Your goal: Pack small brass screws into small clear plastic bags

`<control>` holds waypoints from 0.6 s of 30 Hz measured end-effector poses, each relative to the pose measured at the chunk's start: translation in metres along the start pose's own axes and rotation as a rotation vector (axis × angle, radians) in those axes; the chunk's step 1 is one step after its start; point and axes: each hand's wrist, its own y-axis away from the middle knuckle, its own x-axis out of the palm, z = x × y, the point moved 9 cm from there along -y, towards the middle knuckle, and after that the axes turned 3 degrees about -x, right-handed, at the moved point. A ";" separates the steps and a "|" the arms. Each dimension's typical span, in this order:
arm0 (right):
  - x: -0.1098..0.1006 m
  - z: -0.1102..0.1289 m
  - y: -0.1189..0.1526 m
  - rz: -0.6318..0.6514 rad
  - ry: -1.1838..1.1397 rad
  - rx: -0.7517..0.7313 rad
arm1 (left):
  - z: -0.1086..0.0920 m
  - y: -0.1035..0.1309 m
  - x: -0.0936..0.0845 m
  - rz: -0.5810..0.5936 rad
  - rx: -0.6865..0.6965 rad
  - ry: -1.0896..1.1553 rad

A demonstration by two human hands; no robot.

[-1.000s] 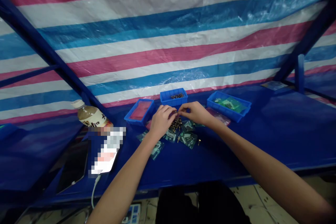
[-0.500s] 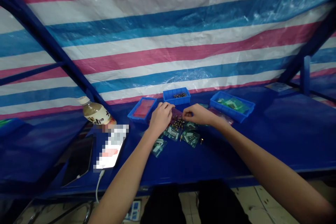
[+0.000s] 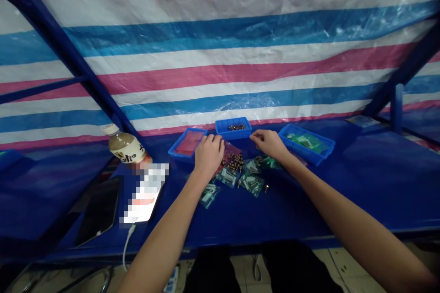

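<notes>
In the head view, the pile of small brass-coloured parts (image 3: pixel 235 163) lies between the forearms, on the person's side of both hands. The left hand (image 3: pixel 209 153) is nearer, its fingertips just beside the pile; the right hand (image 3: pixel 268 143) is farther off, thumb and finger pinched together. I cannot tell whether either grips anything. The parts point various ways, with no common long axis; green bags (image 3: pixel 252 184) lie beside them

Pink bag (image 3: pixel 233 148) partly hidden by screws (image 3: pixel 236 164)
</notes>
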 end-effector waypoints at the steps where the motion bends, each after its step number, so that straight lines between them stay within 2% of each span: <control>1: -0.001 0.000 -0.001 0.021 0.020 -0.029 | -0.001 0.000 0.002 0.004 0.018 0.007; 5: 0.008 0.003 0.002 0.272 0.040 -0.118 | -0.007 0.003 0.010 0.032 0.093 0.047; 11: 0.018 0.002 0.020 0.628 -0.052 -0.124 | -0.013 0.005 0.012 0.053 0.115 0.088; 14: 0.025 0.002 0.021 0.659 -0.049 -0.127 | -0.012 0.006 0.013 0.057 0.105 0.086; 18: 0.031 0.002 0.014 0.537 0.026 -0.175 | -0.012 0.006 0.015 0.064 0.114 0.072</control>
